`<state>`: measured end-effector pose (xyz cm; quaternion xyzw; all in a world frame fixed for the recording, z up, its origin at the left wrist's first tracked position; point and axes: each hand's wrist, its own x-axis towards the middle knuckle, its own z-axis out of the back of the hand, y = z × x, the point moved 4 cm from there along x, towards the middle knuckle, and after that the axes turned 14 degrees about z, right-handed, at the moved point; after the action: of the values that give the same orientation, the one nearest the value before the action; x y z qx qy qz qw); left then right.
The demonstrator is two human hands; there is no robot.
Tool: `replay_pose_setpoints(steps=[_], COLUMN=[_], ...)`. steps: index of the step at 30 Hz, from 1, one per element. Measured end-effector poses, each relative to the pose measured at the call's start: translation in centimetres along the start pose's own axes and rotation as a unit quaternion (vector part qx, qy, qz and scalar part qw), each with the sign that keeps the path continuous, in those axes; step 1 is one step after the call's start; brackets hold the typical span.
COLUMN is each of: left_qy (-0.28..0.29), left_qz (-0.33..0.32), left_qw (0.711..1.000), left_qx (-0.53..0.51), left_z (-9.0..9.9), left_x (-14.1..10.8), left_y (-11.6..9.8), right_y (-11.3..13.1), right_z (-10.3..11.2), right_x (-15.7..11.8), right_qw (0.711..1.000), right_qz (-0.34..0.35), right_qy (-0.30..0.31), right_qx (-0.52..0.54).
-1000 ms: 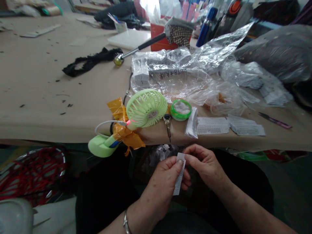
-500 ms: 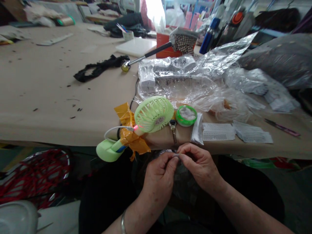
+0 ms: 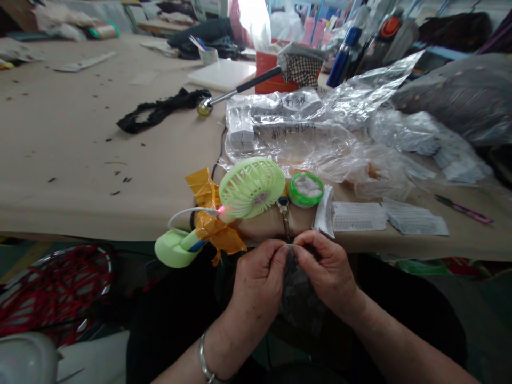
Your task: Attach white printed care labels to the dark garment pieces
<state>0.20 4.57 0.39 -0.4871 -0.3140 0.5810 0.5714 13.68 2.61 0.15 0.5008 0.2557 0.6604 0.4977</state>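
**A small white strip (image 3: 290, 246), held from both sides**

The left hand (image 3: 256, 282) and right hand (image 3: 332, 272) have their fingers closed on it, probably to keep it steady. It sits between their tips, near the metal tool (image 3: 284, 214). Orange tape (image 3: 219, 233) seems to stop the green fan (image 3: 253, 188) slipping.

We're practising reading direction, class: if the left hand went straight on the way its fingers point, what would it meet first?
The left hand would probably meet the right hand first: their fingertips nearly touch at the small pale piece they pinch. Depth is hard to judge from one view.
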Motion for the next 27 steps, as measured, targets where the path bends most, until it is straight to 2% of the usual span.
replay_pose_setpoints(steps=[4, 13, 19, 23, 25, 27], left_qy=[-0.011, -0.035, -0.005, 0.002, 0.005, 0.006], left_qz=[-0.009, 0.017, 0.015, 0.036, 0.049, 0.056], left_qw=[1.0, 0.999, 1.0, 0.999, 0.999, 0.998], left_qx=[0.018, 0.001, -0.02, -0.001, 0.002, 0.003], left_z=[0.1, 0.2, 0.2, 0.0, -0.3, -0.6], left_x=[0.2, 0.5, -0.4, -0.5, -0.3, -0.1], left_y=[0.0, -0.4, 0.0, 1.4, 2.1, 2.6], right_y=[0.0, -0.2, 0.2, 1.1, 1.2, 0.9], right_z=[-0.1, -0.1, 0.5, 3.2, 4.9, 6.2], right_x=[0.1, 0.3, -1.2, -2.1, -2.0, -1.6], right_qw=[1.0, 0.999, 0.999, 0.985, 0.961, 0.924], right_qz=[0.007, 0.017, 0.038, 0.118, 0.177, 0.226], right_qy=[0.0, -0.025, 0.015, 0.036, 0.01, -0.014], right_qx=[-0.004, -0.016, -0.005, -0.116, -0.214, -0.31])
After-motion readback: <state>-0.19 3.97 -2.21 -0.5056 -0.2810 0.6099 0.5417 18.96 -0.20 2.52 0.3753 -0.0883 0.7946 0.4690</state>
